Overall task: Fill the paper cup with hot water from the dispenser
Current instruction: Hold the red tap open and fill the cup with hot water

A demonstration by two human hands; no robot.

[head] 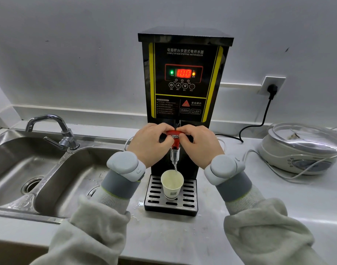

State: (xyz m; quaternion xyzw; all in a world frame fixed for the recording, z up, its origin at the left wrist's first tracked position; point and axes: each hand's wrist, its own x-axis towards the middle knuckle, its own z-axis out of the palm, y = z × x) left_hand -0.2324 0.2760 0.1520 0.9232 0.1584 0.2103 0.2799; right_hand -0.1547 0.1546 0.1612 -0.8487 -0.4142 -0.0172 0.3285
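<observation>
At frame centre, left hand [151, 143] and right hand [199, 144] pinch the half-hidden red tap handle [174, 133] of the black dispenser [184, 77] — a thin stream enters the white paper cup [172, 185] on the slotted drip tray [154, 196], water level unclear.

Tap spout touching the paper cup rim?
Apart. Head view shows the tap spout ending above the paper cup, a thin stream of water crossing the gap.
</observation>
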